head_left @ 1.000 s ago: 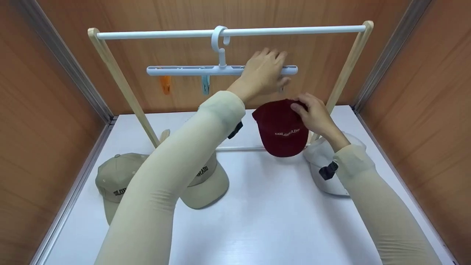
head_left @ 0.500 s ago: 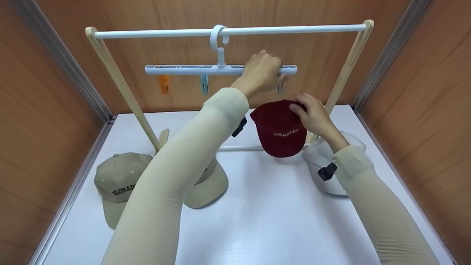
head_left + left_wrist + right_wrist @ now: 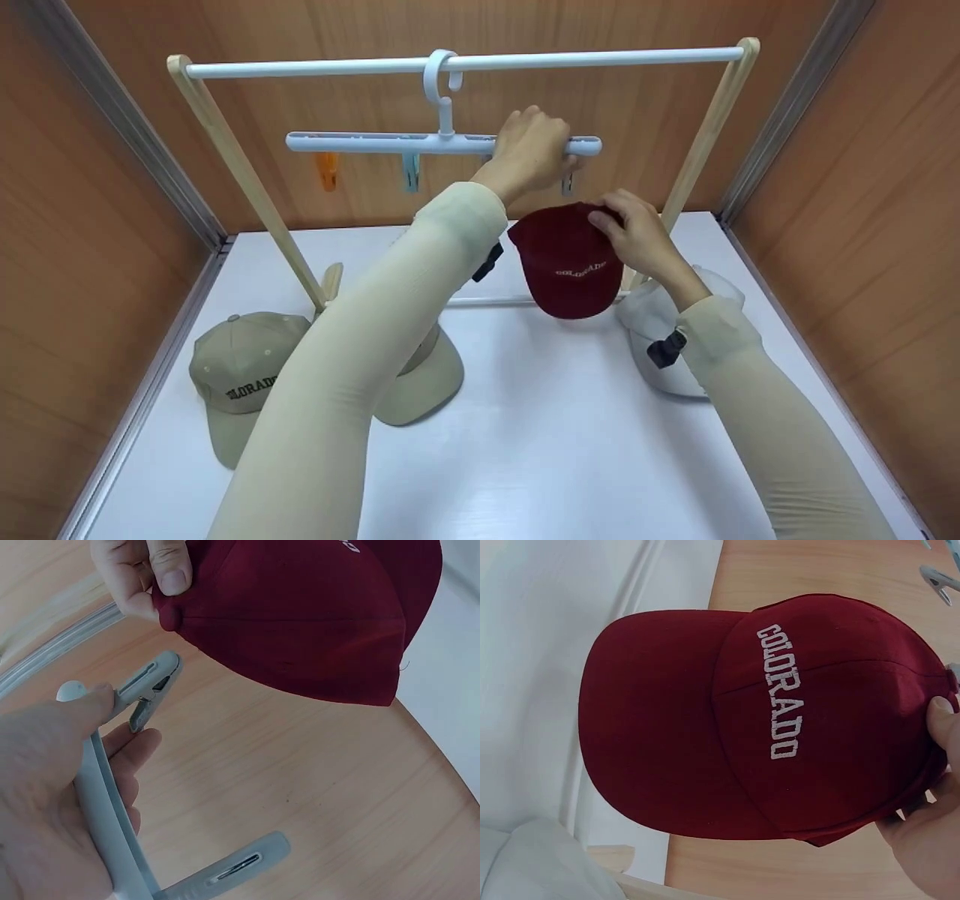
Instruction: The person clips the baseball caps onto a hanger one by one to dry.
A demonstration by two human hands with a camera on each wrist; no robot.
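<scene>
Red cap (image 3: 832,712) in pinching grip of right hand (image 3: 636,231); left hand (image 3: 529,154) squeezing grey clip (image 3: 154,675) on hanger (image 3: 360,142).

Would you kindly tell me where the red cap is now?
In the head view, the red cap is right of centre, held in the right grip below the hanger and left of the white cap.

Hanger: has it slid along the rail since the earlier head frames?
No. In the head view, the hanger hooks at the same spot along the rail; no visible slide either way.
</scene>
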